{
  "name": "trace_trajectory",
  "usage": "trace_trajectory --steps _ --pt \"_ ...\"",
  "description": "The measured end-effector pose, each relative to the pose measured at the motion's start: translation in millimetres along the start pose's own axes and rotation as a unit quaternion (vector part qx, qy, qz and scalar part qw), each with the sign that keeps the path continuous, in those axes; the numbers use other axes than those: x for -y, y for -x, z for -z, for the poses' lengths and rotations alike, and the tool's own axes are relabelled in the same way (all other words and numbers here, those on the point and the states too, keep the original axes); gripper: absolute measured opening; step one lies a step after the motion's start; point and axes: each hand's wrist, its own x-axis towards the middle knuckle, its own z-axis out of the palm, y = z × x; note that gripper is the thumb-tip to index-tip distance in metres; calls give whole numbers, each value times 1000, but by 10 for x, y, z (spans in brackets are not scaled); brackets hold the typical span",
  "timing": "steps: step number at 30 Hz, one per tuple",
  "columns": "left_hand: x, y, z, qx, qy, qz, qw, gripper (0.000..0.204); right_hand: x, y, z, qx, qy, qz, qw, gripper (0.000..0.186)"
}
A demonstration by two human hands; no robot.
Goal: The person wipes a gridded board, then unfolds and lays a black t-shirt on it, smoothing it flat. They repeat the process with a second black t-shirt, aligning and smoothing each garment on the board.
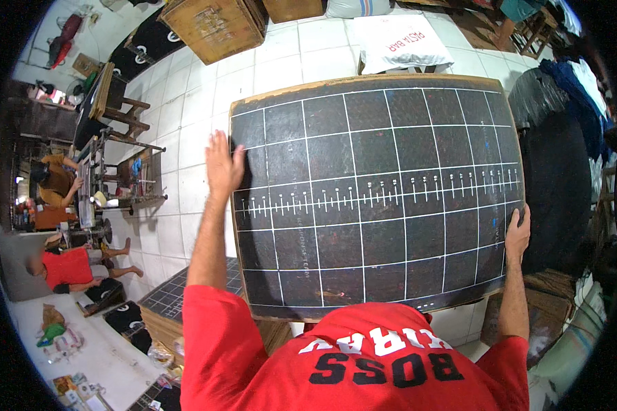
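Observation:
A large black board [377, 246] with a white painted grid and a row of tick marks lies in front of me, its thin wooden edge showing along the far side. Beside its left edge is my left hand [223, 164], fingers stretched out and the thumb by the board's rim. On the opposite side, my right hand [517, 236] grips the right edge; part of its fingers is hidden there. My red shirt covers the near side of the view and hides part of the board's near edge.
Stacked gridded boards [185, 301] stand at the near left. A white-covered low table [401, 44] and a wooden box [212, 27] are beyond the board. Black cloth and plastic [555, 171] crowd the right. Two people sit at the far left near a sewing machine table [92, 185].

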Motion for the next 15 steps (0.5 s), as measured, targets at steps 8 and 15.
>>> trace_trajectory --steps 8,15 --pt "-850 334 -62 -4 29 -93 995 75 94 -1 55 21 9 -34 999 53" --pt "-858 344 -96 -34 40 -72 996 77 65 3 36 13 -6 -27 1000 50"
